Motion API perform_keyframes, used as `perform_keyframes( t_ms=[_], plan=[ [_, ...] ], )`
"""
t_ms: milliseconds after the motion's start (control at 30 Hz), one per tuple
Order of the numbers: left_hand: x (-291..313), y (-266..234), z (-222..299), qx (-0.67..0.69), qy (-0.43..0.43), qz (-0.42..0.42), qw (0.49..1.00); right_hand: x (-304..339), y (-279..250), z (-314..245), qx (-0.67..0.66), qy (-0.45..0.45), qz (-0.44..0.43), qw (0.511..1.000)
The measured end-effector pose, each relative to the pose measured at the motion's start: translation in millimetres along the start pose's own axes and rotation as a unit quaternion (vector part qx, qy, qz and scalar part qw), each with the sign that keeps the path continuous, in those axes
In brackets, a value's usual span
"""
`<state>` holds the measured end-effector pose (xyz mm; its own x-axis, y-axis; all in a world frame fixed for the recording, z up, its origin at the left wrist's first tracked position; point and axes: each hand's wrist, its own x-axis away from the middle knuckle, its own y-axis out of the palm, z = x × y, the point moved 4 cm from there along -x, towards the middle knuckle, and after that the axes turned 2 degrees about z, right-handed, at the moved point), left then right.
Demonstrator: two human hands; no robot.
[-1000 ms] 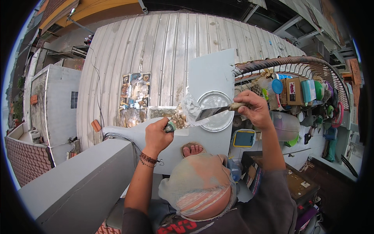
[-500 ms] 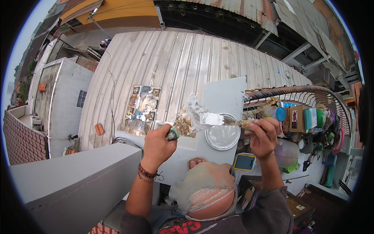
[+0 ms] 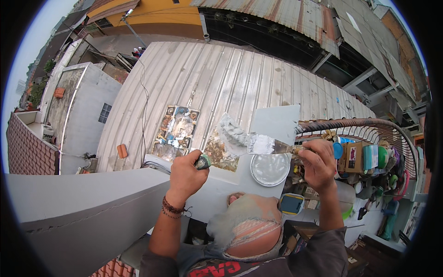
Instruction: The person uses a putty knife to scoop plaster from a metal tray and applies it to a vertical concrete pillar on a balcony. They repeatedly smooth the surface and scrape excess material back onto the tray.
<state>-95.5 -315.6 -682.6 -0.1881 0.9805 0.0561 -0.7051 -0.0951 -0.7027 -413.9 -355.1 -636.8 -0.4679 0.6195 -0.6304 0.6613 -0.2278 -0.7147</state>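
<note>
My right hand (image 3: 319,164) grips the short handle of a putty knife (image 3: 280,147), its blade pointing left and loaded with white putty (image 3: 261,144). My left hand (image 3: 188,173) is closed round a dark green handle (image 3: 202,161). Just beyond that handle lies a brown-stained flat surface (image 3: 219,150) with a grey-white heap of putty (image 3: 233,133) along its right side; whether it is this tool's blade I cannot tell. The knife's tip is close to or touching the heap's right edge. Below the knife sits a round, putty-smeared lid (image 3: 271,170).
A pale square panel (image 3: 275,121) lies beyond the knife. A messy tray (image 3: 176,131) rests on the corrugated metal roof (image 3: 221,78). To the right, a curved railing (image 3: 350,123) borders boxes and household items. A concrete beam (image 3: 87,198) runs at left; my bent knee (image 3: 249,226) is below.
The view has shifted, so the surroundings appear lower and farther right. The putty knife's blade now shows broader, more face-on. Both hands keep their grips.
</note>
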Motion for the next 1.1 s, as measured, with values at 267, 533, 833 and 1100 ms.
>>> perform_keyframes(
  t_ms=[267,533,833,1100],
  plan=[
    [1,-10,2,0.047,0.02,0.029,0.998,-23,-21,-11,-0.054,0.018,0.038,0.998],
    [6,-15,3,0.037,0.052,0.08,0.995,-21,-1,8,-0.354,0.346,-0.122,0.86],
    [15,-19,-4,0.036,0.047,0.112,0.992,-23,-4,23,-0.367,0.39,-0.112,0.837],
    [18,-26,-7,0.071,0.025,0.092,0.993,-35,12,3,-0.386,0.265,-0.08,0.88]
  ],
)
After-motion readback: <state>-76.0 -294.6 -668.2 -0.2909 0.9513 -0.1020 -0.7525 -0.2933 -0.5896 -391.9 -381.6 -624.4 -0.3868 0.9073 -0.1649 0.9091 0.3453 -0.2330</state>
